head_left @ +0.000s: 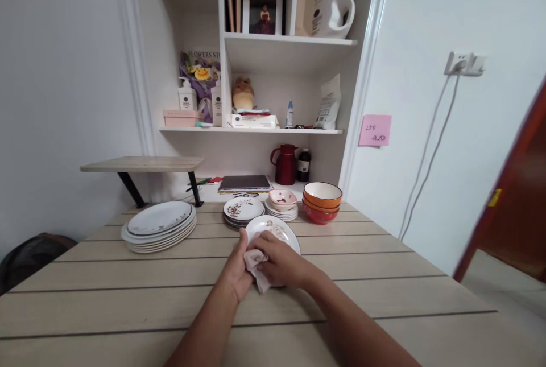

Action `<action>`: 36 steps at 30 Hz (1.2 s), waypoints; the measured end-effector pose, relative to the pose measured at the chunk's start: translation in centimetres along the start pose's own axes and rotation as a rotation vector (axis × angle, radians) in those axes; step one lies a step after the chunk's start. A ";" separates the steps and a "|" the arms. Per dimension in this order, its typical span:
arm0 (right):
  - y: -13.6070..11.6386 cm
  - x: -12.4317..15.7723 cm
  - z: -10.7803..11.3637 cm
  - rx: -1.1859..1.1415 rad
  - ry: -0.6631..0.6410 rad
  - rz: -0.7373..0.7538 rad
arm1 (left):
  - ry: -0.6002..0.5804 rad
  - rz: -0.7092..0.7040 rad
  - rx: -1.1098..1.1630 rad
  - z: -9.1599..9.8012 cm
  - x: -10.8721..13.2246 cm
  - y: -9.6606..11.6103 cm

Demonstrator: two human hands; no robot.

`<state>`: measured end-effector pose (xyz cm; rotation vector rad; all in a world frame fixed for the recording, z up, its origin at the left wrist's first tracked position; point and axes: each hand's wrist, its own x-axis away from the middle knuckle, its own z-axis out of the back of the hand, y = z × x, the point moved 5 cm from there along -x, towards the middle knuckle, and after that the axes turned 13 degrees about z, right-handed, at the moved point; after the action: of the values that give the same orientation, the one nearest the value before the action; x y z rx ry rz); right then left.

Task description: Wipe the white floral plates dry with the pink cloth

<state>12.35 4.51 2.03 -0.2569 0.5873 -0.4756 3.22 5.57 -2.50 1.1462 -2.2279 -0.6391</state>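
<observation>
A white plate [284,231] with a brown flower print is tilted up toward me above the table. My left hand [237,271] grips its left edge, thumb up along the rim. My right hand [279,259] is closed on a crumpled white cloth [257,271], pressed against the lower left of the plate's face. Some of the cloth hangs below the fingers. Both hands hide the lower part of the plate. Just behind it sits a stack of flowered plates [244,208], and to that stack's right are small plates [281,213] topped with a pink-rimmed dish [282,199].
Large oval plates [160,222] are stacked at the left, near a raised wooden shelf [143,164] on black legs. Orange and red bowls [322,202] stand nested at the right. Behind are a red thermos jug [285,165], a dark bottle [303,165] and a dark flat folder [244,182].
</observation>
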 end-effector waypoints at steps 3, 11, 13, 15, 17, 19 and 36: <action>0.8 -0.6 0.4 0.056 0.129 0.003 | -0.036 0.014 -0.045 -0.4 -0.1 -0.2; 5.1 2.0 2.8 0.252 0.088 -0.283 | 0.100 -0.025 -0.056 -0.2 0.1 -0.2; 5.3 2.8 2.8 0.255 0.010 -0.360 | 0.096 -0.057 -0.019 -0.2 0.1 0.0; 4.8 3.2 2.5 0.243 -0.077 -0.369 | 0.072 -0.073 0.012 -0.2 0.1 0.1; 3.7 3.0 1.9 0.219 -0.157 -0.316 | 0.048 -0.064 0.027 -0.1 0.0 0.1; 2.3 2.4 1.3 0.175 -0.195 -0.238 | 0.028 -0.043 0.024 -0.1 0.0 0.1; 4.7 1.8 3.1 0.294 0.099 -0.321 | 0.107 0.018 -0.091 -0.8 0.7 -0.1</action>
<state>17.16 7.96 1.97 -0.0452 0.5662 -0.8806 3.46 4.83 -1.79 1.0887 -2.0952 -0.6499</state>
